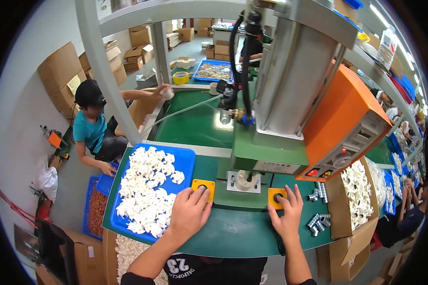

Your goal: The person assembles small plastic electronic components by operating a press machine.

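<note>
Both my hands are on the yellow button boxes of a green bench press [269,156]. My left hand [191,212] lies with fingers stretched forward over the left button box [209,185], fingertips on its dark button. On the right button box [272,193] rests my right hand [287,213], its fingers spread and one fingertip on the button. Neither hand holds anything. Between them, a white round part [246,183] sits in the metal fixture [231,181] under the ram. Beside my left hand, a blue tray [187,164] holds many white curved plastic pieces [150,190].
Shiny metal tube fittings [318,222] lie right of the press, near a cardboard box [340,209] of white parts. An orange control box [342,128] stands beside the cylinder [292,71]. A co-worker in a teal shirt [90,130] sits at the left, holding a white object.
</note>
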A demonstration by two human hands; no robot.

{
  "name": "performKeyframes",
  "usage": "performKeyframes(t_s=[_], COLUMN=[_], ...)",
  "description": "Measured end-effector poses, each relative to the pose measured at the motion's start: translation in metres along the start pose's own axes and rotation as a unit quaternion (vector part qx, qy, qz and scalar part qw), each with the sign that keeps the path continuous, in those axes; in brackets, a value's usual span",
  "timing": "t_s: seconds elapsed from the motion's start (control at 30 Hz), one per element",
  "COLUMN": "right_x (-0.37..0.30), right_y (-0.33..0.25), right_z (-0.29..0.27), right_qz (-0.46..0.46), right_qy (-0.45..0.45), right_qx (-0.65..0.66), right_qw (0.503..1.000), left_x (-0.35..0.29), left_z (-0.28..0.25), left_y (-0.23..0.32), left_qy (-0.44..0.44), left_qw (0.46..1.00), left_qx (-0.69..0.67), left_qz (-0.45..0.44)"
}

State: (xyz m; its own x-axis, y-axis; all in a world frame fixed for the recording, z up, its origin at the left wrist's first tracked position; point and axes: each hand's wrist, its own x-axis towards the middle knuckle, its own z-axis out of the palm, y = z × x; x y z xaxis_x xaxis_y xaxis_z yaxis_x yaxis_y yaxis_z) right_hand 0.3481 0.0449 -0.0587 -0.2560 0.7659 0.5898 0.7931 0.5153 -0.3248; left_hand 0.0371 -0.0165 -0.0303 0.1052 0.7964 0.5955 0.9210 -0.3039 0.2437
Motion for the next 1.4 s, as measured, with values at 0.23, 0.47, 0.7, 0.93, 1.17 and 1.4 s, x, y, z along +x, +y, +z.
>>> performKeyframes(t_s=[0.23, 0.47, 0.7, 0.93, 1.17, 1.4], right_x=[0.003, 0.019, 0.058, 0.114, 0.087, 0.094], right_y=[0.007, -0.017, -0.043, -0.086, -0.060, 0.094], right_z=[-0.002, -0.006, 0.010, 0.033, 0.021, -0.133], right_qz=[0.019, 0.013, 0.033, 0.178, 0.084, 0.025], right_qy=[-0.001, 0.000, -0.001, -0.068, 0.025, 0.240], right_qx=[0.003, 0.013, 0.126, 0.326, 0.092, -0.194], right_qw=[1.000, 1.000, 0.992, 0.926, 0.992, 0.951], left_x=[0.007, 0.024, 0.027, 0.007, 0.010, 0.010], left_z=[-0.007, -0.015, 0.006, 0.011, 0.010, 0.001], left_y=[-0.013, -0.072, -0.072, -0.096, -0.095, -0.092], left_qy=[-0.021, -0.110, -0.204, -0.168, -0.162, -0.143], left_qw=[0.998, 0.988, 0.970, 0.974, 0.975, 0.979], left_qx=[-0.060, 0.099, 0.087, 0.073, 0.031, 0.044], left_qz=[-0.005, -0.050, -0.095, -0.132, -0.148, -0.136])
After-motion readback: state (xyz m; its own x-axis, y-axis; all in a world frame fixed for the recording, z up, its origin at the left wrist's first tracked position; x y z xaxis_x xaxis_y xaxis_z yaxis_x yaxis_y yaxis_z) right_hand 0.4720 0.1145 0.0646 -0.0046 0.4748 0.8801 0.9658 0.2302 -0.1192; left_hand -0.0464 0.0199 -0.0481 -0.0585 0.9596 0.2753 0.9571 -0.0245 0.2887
